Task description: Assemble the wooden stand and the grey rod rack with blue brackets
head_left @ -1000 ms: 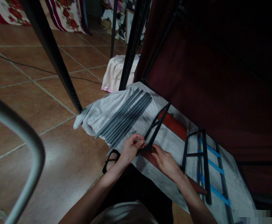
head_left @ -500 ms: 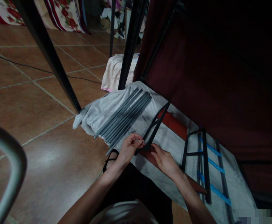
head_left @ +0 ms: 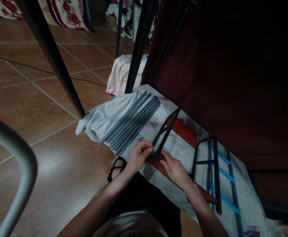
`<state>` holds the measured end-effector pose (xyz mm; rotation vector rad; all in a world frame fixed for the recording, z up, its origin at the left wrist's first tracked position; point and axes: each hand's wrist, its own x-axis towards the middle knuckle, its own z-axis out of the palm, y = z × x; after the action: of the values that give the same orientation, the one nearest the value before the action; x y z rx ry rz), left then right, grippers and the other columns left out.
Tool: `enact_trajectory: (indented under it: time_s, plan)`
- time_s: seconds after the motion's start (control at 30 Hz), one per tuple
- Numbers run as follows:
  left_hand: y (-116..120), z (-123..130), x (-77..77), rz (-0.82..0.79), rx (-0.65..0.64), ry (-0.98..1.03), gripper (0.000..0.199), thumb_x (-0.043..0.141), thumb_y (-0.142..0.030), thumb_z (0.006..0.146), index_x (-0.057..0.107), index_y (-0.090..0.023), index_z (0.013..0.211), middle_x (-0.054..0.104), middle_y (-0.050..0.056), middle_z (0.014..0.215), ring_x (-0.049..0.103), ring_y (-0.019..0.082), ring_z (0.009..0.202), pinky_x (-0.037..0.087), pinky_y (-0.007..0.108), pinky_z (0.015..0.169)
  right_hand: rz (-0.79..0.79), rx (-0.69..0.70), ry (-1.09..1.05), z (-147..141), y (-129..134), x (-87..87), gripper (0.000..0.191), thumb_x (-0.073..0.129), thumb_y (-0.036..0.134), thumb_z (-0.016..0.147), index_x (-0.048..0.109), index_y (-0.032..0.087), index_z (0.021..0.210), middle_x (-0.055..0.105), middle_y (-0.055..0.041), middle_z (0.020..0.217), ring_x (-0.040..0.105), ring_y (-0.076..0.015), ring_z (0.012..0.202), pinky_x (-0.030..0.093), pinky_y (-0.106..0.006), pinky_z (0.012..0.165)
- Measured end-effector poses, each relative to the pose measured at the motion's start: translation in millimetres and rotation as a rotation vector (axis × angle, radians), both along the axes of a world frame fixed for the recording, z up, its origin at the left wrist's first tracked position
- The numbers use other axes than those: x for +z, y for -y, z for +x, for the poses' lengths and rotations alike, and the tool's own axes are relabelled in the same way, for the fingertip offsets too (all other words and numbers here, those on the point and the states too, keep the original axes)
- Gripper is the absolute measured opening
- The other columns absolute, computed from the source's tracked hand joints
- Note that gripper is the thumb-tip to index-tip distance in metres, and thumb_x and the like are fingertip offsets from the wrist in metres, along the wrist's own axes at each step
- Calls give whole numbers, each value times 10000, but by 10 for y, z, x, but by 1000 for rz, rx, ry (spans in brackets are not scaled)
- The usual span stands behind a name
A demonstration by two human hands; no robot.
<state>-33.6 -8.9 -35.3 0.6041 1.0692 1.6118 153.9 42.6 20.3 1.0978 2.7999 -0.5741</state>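
My left hand [head_left: 140,154] pinches a small shiny screw [head_left: 154,150] between thumb and fingertips, at the lower corner of a black metal frame [head_left: 168,131]. My right hand [head_left: 175,169] is closed at that same corner, its fingers around the frame where it meets a reddish-brown board [head_left: 156,166]; part of the grip is hidden. A second reddish-brown board [head_left: 183,131] lies along the far side. Another black frame [head_left: 216,174] stands at the boards' right end. Some small metal hardware [head_left: 141,139] rests on the cloth beyond my left hand.
Several grey metal tubes [head_left: 132,123] lie side by side on a grey cloth [head_left: 97,118]. Dark bars with blue strips [head_left: 226,172] lie at the right. Black uprights [head_left: 57,65] rise at the left, and a pale curved tube [head_left: 26,161] stands nearest. A dark red curtain [head_left: 208,82] hangs behind.
The view has shifted slightly. My left fingers have moved a little at the frame's corner, and the screw shows more clearly. My right hand stays in place.
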Motion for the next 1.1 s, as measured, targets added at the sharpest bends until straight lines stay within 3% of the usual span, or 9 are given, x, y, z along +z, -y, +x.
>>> enact_trajectory:
  time_s: [0.13, 0.4, 0.5, 0.6, 0.7, 0.87, 1.1]
  plan:
    - [-18, -24, 15, -11, -54, 18, 136, 758, -289, 736, 678, -185, 772, 655, 16, 707, 599, 151, 647, 469, 266, 646, -4, 2, -8, 5, -2, -12, 393, 363, 234, 1014, 418, 208, 1402, 673, -99, 1232, 684, -225, 1058, 536, -358, 898]
    - [-57, 63, 53, -21, -36, -105, 65, 761, -231, 716, 717, -202, 753, 663, 7, 674, 592, 159, 633, 465, 272, 645, -55, -36, 21, -26, 15, 62, 358, 354, 254, 1028, 419, 190, 1375, 696, -95, 1187, 691, -225, 1043, 517, -342, 885]
    - [24, 149, 46, -44, 17, -183, 82, 738, -263, 763, 761, -215, 826, 726, 42, 788, 655, 208, 752, 501, 309, 750, -67, -59, 31, -35, 28, 92, 347, 359, 262, 1032, 426, 200, 1367, 701, -87, 1186, 687, -221, 1061, 502, -326, 885]
    - [126, 234, 62, -58, 50, -281, 202, 684, -326, 827, 772, -235, 985, 759, 65, 1029, 682, 257, 982, 497, 342, 921, -57, -58, 29, -23, 33, 87, 355, 369, 260, 1029, 428, 212, 1375, 682, -86, 1240, 689, -218, 1050, 493, -322, 878]
    - [197, 285, 96, -45, 3, -348, 338, 650, -367, 859, 715, -220, 1156, 712, 77, 1219, 641, 262, 1153, 453, 354, 1035, -53, -47, 12, -2, 26, 78, 385, 379, 230, 1011, 422, 217, 1394, 662, -84, 1283, 677, -219, 1078, 490, -328, 889]
    - [215, 305, 123, -34, -84, -416, 559, 749, -329, 771, 619, -203, 1300, 684, 89, 1269, 645, 251, 1147, 463, 361, 1033, -73, -28, -7, 13, -5, 95, 436, 382, 182, 988, 414, 231, 1420, 646, -73, 1318, 657, -217, 1128, 494, -331, 909]
    - [174, 275, 62, -8, -5, -501, 443, 685, -244, 796, 676, -214, 1238, 670, 82, 1301, 625, 243, 1192, 421, 382, 1100, -58, 3, -48, 47, -9, 86, 423, 395, 269, 1022, 440, 246, 1442, 615, -68, 1363, 624, -199, 1190, 500, -329, 960]
